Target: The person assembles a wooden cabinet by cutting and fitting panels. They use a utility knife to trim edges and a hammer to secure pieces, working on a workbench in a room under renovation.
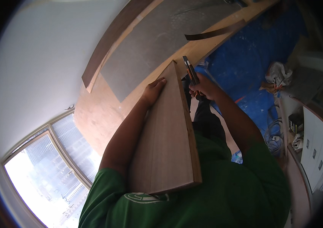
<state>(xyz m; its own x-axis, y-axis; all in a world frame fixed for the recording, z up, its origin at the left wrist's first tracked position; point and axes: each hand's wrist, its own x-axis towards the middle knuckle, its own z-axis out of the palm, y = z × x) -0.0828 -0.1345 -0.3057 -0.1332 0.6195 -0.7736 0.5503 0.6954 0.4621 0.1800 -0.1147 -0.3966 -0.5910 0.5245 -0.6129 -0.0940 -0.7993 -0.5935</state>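
A long wooden board (165, 140) with a pale grain face runs from my chest out to the workbench edge, its narrow edge turned to the right. My left hand (154, 90) lies on the board's left side near its far end, fingers closed over the face. In my right hand (206, 88) is a black and orange utility knife (192, 72), gripped just right of the board's far end. Its tip points away from me, apart from the board.
On the plywood workbench (93, 106) lie a grey sheet (142, 49), a long dark brown strip (112, 34) and a shorter curled strip (214, 33). Blue sheeting (245, 57) covers the floor. A plastic bag (278, 74), cables (273, 133) and a white cabinet (317, 148) stand right; a window (55, 163) left.
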